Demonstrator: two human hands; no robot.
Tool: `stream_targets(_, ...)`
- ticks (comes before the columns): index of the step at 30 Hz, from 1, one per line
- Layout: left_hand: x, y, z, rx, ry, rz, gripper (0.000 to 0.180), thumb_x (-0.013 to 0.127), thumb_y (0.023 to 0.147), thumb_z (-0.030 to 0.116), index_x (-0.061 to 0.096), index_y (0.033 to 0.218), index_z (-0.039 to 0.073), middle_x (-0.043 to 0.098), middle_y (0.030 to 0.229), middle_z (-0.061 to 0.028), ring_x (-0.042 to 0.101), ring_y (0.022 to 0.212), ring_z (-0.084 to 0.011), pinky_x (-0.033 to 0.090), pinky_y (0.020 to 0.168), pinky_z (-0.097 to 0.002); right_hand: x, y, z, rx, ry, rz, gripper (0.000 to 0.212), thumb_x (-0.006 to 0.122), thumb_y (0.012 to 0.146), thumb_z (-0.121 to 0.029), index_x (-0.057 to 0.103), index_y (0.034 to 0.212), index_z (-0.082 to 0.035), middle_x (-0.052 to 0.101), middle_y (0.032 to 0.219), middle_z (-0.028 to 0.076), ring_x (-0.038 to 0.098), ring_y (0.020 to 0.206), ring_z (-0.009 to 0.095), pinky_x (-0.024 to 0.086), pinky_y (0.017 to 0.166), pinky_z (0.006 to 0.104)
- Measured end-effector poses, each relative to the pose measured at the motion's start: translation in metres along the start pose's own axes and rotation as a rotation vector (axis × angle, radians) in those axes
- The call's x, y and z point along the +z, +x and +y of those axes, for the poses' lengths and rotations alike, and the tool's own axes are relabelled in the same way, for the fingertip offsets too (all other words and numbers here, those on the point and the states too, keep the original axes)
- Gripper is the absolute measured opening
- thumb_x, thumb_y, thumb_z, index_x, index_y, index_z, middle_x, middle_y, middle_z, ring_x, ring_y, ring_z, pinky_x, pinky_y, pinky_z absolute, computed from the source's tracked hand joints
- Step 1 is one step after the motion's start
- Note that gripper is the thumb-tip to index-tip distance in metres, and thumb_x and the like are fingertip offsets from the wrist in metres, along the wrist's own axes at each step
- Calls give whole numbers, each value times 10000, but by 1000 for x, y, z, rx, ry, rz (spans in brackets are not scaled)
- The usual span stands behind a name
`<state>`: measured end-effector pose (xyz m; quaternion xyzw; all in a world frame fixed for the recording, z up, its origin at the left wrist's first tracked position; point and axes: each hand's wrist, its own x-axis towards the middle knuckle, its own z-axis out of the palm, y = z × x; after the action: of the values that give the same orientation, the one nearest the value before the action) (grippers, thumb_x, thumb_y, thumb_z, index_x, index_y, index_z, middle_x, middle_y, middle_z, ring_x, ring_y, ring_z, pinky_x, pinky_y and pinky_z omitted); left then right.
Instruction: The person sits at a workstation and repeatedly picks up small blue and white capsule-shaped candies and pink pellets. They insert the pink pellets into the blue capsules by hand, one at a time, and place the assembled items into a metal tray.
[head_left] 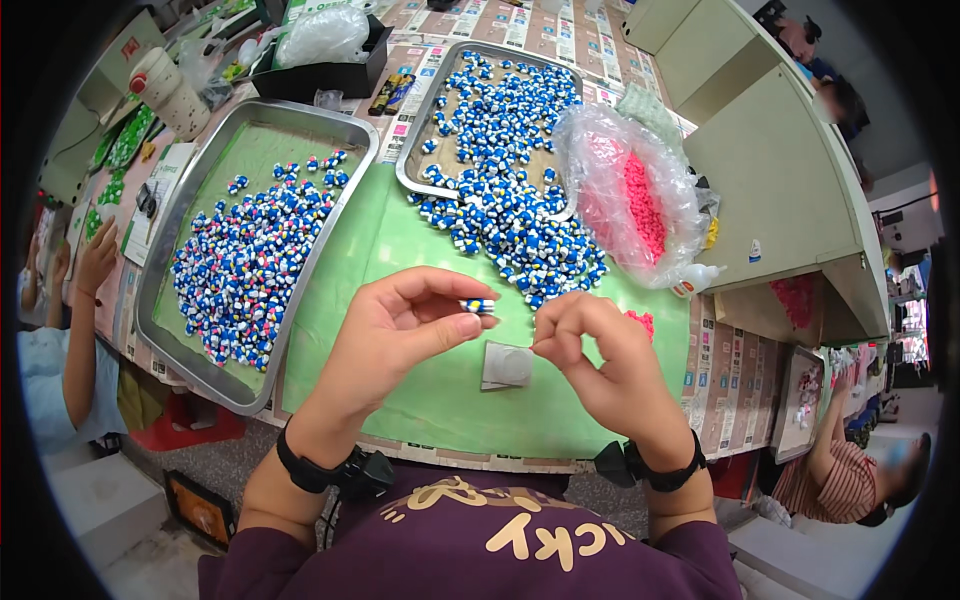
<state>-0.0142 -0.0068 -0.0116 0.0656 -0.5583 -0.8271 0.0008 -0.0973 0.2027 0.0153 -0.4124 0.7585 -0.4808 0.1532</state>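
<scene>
Left hand [400,330]: pinching one small blue figure [478,305].
Right hand [590,350]: fingertips pinching together; contents unclear.
Tray at ten o'clock [165,235]: seemingly filling.
Heap at twelve [505,225]: apparently waiting.

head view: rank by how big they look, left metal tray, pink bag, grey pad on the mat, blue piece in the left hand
1. left metal tray
2. pink bag
3. grey pad
4. blue piece, pinched in the left hand

The pad lies nearer the camera, yet the order stays clear.

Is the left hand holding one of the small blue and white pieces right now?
Yes, the left hand pinches a small blue and white piece between thumb and fingertips, above the green mat.
</scene>
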Motion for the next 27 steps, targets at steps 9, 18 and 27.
stream_targets(9, 28, 7, -8, 11, -185, -24, 237, 677, 849, -47, 605, 1074, -27, 665, 1041, -109, 661, 958, -173, 562, 846, -295, 7, 3, -12, -91, 265, 323, 251, 646, 867, 61, 443, 769, -51, 611, 900, 85, 560, 791, 143, 466, 696, 268)
stream_targets(18, 35, 5, -8, 178, -73, -6, 238, 711, 820, -69, 634, 1039, -16, 657, 998, -84, 654, 945, -145, 549, 833, -272, 12, 4, -10, -137, 137, 373, 255, 665, 841, 64, 454, 760, -54, 621, 889, 90, 550, 788, 144, 440, 710, 279)
stream_targets(27, 38, 0, -5, 539, 399, 48, 240, 751, 739, -111, 687, 941, 2, 656, 888, -100, 620, 801, -134, 488, 662, -233, 9, 1, -2, -20, 291, 329, 335, 740, 802, -3, 415, 809, -81, 498, 876, 53, 492, 830, 144, 415, 777, 277)
